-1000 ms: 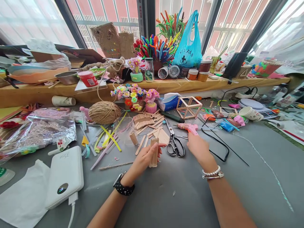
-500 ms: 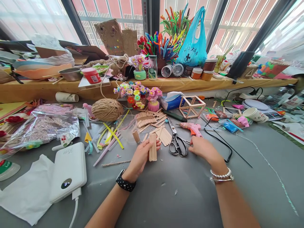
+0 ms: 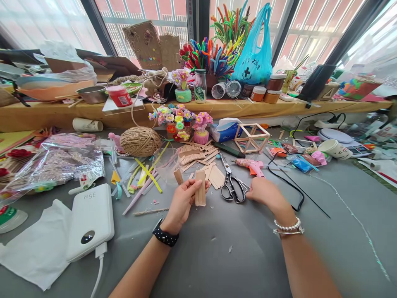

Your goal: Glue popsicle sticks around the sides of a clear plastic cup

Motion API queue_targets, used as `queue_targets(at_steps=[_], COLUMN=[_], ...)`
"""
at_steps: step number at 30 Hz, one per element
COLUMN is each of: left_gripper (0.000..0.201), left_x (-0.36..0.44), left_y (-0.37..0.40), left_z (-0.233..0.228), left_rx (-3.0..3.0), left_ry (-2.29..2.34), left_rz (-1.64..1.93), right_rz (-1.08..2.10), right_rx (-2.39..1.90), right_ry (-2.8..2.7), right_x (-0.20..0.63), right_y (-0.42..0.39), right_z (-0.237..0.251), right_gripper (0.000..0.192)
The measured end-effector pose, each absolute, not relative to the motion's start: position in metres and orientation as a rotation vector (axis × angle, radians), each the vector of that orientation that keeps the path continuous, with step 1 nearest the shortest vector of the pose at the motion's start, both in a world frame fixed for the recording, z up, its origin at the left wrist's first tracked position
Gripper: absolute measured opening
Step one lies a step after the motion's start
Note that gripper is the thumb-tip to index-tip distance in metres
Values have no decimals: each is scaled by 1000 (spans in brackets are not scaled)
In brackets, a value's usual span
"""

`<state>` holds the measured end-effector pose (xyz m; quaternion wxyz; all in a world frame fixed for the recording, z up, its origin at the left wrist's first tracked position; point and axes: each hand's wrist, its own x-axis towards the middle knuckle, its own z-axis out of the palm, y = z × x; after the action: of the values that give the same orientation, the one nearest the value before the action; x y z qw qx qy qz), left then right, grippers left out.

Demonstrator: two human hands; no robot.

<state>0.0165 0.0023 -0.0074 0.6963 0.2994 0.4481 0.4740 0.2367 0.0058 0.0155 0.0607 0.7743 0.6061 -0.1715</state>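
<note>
My left hand (image 3: 182,203) holds a small panel of joined wooden craft sticks (image 3: 200,188) upright above the grey table (image 3: 235,256). My right hand (image 3: 263,193) rests curled on the table beside the handles of the black-handled scissors (image 3: 232,184), just below the pink hot glue gun (image 3: 252,167). I cannot tell whether the right fingers touch the glue gun. A pile of loose craft sticks (image 3: 198,159) lies just beyond both hands. The glue gun's black cord (image 3: 288,186) loops to the right of my right hand.
A white power bank (image 3: 90,222) with a cable and white tissue (image 3: 34,248) lie at the left. A twine ball (image 3: 140,141), plastic bags, a stick cube frame (image 3: 250,138), small flower pots (image 3: 201,128) and a cluttered wooden shelf (image 3: 49,116) stand behind.
My left hand has lifted the stick panel a little farther from me. My right hand drew back from the glue gun toward the scissors' handles. The view shifted slightly.
</note>
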Motion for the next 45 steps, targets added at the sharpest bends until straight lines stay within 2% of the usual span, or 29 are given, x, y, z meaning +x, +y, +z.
queue_targets(at_steps=[5, 13, 20, 27, 30, 33, 35, 39, 43, 45], left_gripper=[20, 22, 14, 22, 26, 25, 25, 27, 26, 24], left_x=[20, 25, 38, 39, 36, 35, 34, 35, 35, 36], left_y=[0, 5, 16, 20, 22, 23, 22, 17, 13, 13], left_z=[2, 11, 15, 1, -6, -8, -6, 0, 3, 3], left_rx=[606, 653, 642, 657, 652, 671, 684, 679, 621, 598], left_ry=[993, 986, 985, 948, 928, 902, 878, 868, 892, 886], left_rz=[1095, 1121, 1133, 1156, 1172, 1209, 1225, 1246, 1240, 1236], right_rz=[-579, -982, -1349, -1210, -1274, -1492, -1635, -1730, -2343, -2545], right_rx=[2570, 2640, 2683, 2765, 2737, 2766, 2862, 3059, 2737, 2567], right_ry=[2011, 2373, 2470, 2533, 2500, 2471, 2446, 2418, 2301, 2257], right_x=[242, 228, 215, 212, 212, 214, 215, 213, 200, 193], right_y=[11, 20, 18, 15, 15, 16, 18, 18, 13, 10], right_z=[13, 0, -7, -2, -1, -3, -4, -5, 2, 5], right_gripper=[8, 16, 22, 16, 15, 20, 29, 49, 55, 55])
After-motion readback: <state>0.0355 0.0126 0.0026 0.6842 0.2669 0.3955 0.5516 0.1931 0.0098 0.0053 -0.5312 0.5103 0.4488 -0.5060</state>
